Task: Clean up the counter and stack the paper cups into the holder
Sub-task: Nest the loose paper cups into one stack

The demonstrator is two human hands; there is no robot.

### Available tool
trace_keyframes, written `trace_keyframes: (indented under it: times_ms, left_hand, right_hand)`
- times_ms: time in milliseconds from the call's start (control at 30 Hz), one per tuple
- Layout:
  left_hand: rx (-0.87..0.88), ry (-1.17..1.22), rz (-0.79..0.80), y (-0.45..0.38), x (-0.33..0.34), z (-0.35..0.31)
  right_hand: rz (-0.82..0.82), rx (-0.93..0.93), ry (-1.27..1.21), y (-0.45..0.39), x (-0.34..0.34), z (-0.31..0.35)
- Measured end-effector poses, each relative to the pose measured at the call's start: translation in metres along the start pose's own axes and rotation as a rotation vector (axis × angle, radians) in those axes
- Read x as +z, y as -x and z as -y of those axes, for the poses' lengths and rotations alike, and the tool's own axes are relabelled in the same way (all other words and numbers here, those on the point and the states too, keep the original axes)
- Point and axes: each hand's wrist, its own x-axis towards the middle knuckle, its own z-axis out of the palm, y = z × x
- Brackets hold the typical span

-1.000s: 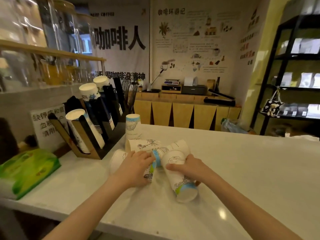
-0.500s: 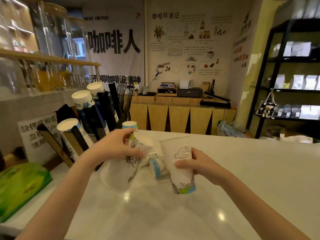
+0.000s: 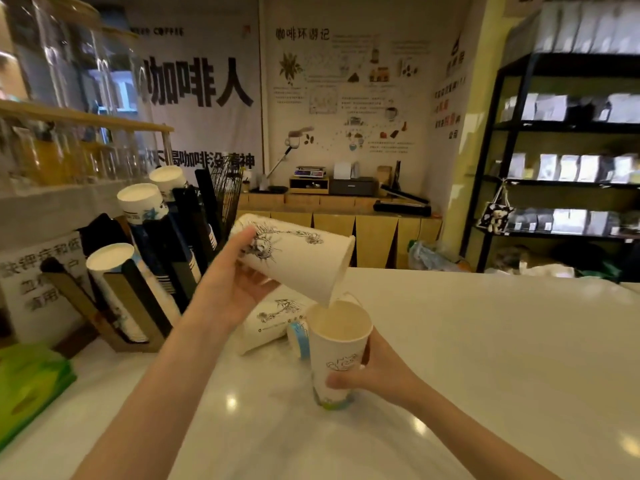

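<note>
My left hand (image 3: 227, 289) grips a white paper cup with a black drawing (image 3: 298, 258), held on its side in the air, mouth to the right and tipped down. Its lower rim touches the mouth of an upright white cup (image 3: 337, 355) that my right hand (image 3: 374, 374) holds on the white counter (image 3: 485, 358). Behind them two more cups lie on the counter: a white one (image 3: 273, 322) and one with a blue band (image 3: 298, 337). The black-and-wood cup holder (image 3: 149, 271) stands at the left with cup stacks in its slanted slots.
A green packet (image 3: 31, 386) lies at the counter's left edge. A white sign with characters (image 3: 38, 282) leans behind the holder. A glass shelf (image 3: 79, 116) hangs above it. Black shelving (image 3: 568, 168) stands far right, past the counter.
Both hands have lifted a cup off the counter. The right hand's cup now stands upright, mouth up. The left hand's cup has swung up and over it, mouth toward the upright cup.
</note>
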Motion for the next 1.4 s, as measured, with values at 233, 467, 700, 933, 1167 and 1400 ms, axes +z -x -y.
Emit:
trace_keyframes:
  times_ms: [233,467,700,933,1167,1400]
  left_hand:
    - [-0.137,0.237,-0.014,-0.002,0.024,0.036]
    - [-0.124,0.313,0.050,-0.009,0.036,0.048]
    - [-0.063,-0.020,0.220,-0.010,0.031,0.058]
    - [0.377,-0.848,0.267,-0.019,-0.001,0.069]
    - [0.228,-0.875,0.386,-0.016,-0.013,0.076]
    - [0.158,-0.983,0.347,-0.013,-0.022,0.082]
  right_hand:
    - [0.024,-0.001,0.048,0.004,-0.015,0.003]
    - [-0.194,-0.257,-0.045,-0.002,-0.044,0.057]
    - [-0.361,-0.355,-0.369,-0.018,-0.054,0.096]
    - [-0.318,-0.299,-0.116,-0.028,-0.053,0.105]
    - [-0.164,-0.223,-0.015,-0.020,-0.032,0.058]
    - [-0.075,-0.193,0.098,-0.010,-0.024,0.033]
